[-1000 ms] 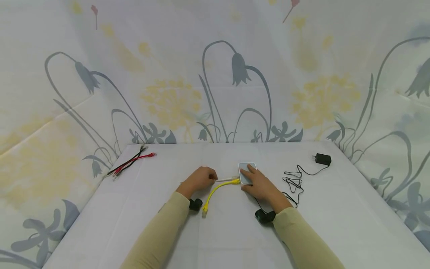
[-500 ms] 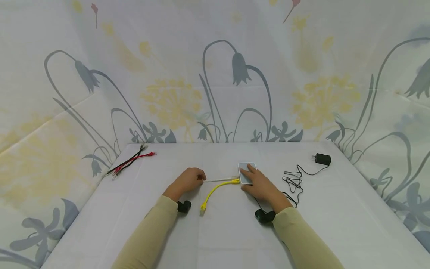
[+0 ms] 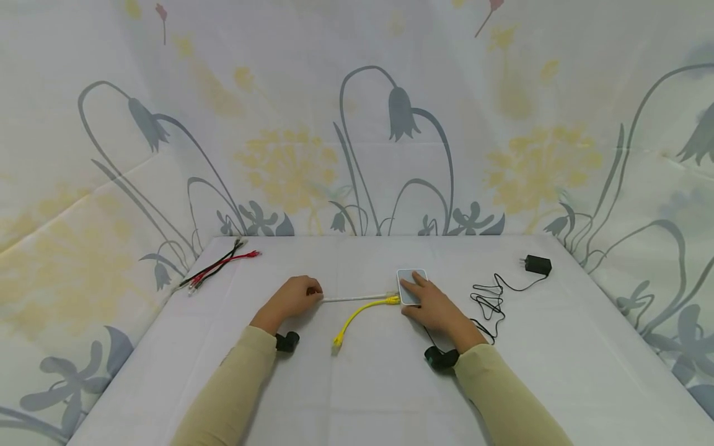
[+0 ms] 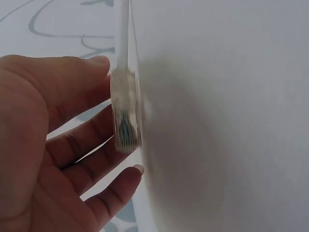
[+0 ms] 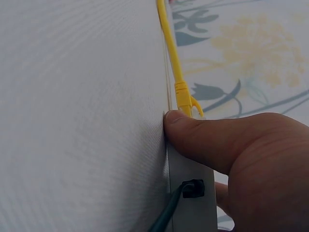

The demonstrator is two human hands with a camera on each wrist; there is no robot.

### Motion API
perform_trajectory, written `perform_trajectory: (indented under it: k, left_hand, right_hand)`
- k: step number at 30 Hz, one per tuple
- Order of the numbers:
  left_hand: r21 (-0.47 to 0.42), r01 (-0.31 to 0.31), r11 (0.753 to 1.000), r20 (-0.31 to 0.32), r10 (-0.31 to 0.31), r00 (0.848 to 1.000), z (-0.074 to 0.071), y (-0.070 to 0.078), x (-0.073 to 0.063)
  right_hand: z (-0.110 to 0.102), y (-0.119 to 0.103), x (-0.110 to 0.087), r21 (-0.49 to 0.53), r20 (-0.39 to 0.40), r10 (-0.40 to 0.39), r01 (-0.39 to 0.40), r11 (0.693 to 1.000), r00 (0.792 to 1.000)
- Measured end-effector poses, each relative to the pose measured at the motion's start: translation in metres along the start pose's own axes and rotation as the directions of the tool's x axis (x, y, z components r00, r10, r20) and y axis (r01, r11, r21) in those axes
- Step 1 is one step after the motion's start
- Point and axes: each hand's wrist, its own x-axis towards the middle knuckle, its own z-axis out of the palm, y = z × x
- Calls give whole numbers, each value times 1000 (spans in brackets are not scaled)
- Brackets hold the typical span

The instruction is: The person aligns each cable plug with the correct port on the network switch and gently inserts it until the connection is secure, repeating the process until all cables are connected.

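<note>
A small white router (image 3: 409, 296) with a grey top lies on the table. My right hand (image 3: 437, 308) holds it, fingers spread over the top and thumb on the near side. A white network cable (image 3: 357, 298) runs straight left from the router to my left hand (image 3: 290, 299). In the left wrist view its clear plug (image 4: 126, 116) sits at the thumb and fingertips, which lightly hold that end. A yellow network cable (image 3: 359, 312) leaves the router beside it, its free end on the table. A dark lead (image 5: 169, 210) enters a socket in the router's side.
A black power adapter (image 3: 538, 265) lies at the back right with its thin tangled cord (image 3: 491, 303). Black and red cables (image 3: 217, 267) lie in a bundle at the back left. A flowered cloth (image 3: 357, 124) hangs behind the white table.
My left hand has moved left along the white cable, showing more of it. The yellow cable's free end has shifted slightly. My right hand has stayed on the router.
</note>
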Motion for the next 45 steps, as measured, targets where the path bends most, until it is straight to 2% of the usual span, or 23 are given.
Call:
perform_trajectory:
  k: [8, 14, 22, 34, 40, 45]
  left_hand:
    - [2, 10, 1000, -42, -10, 999, -11, -25, -5]
    - [-5, 78, 997, -83, -78, 993, -19, -39, -12]
    - [-18, 196, 980, -111, -197, 974, -30, -56, -21]
    - [59, 283, 957, -159, -271, 949, -50, -81, -29]
    - [89, 353, 931, -175, -334, 926, -58, -92, -35]
    - [114, 389, 914, -206, -361, 910, -67, -101, -41]
  right_hand:
    - [0, 0, 0, 4, -2, -1, 1, 1000, 1000]
    - [1, 0, 1, 1, 1, 2, -2, 1000, 1000]
    - [1, 1, 1, 1, 0, 7, -7, 1000, 1000]
    - [2, 3, 2, -4, -3, 4, -4, 1000, 1000]
    - [2, 3, 2, 1, -1, 7, -7, 1000, 1000]
    - [2, 2, 2, 2, -3, 9, -9, 1000, 1000]
